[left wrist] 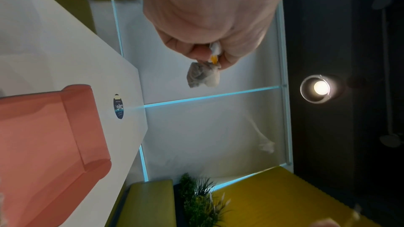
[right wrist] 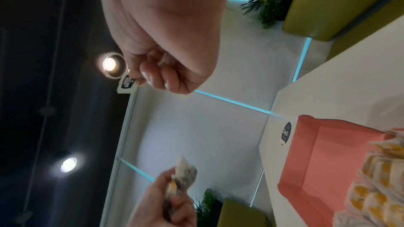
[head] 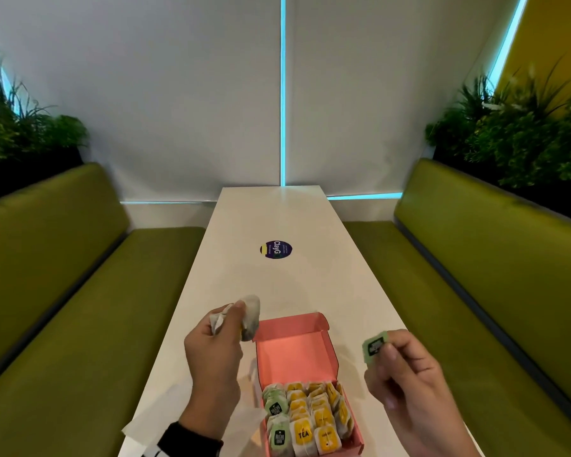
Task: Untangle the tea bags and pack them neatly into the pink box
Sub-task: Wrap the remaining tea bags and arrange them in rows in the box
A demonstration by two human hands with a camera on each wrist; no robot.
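The pink box (head: pixel 297 352) lies open on the white table (head: pixel 277 219), its lid (left wrist: pixel 43 135) folded back. Rows of yellow-tagged and green-tagged tea bags (head: pixel 307 420) stand packed in its near half. My left hand (head: pixel 218 338) is raised left of the box and grips a small clump of tea bags (head: pixel 251 316), (left wrist: pixel 203 75), with a yellow tag showing between the fingers. My right hand (head: pixel 399 361) is held up right of the box and pinches a green tea tag (head: pixel 373 347), (right wrist: pixel 127 84). No string between the hands can be made out.
Olive-green benches (head: pixel 63 275) run along both sides of the narrow table, with plants (head: pixel 524 133) behind them. A round dark sticker (head: pixel 276 250) sits mid-table. A white paper sheet (head: pixel 152 420) lies under my left forearm. Beyond the box lies bare tabletop.
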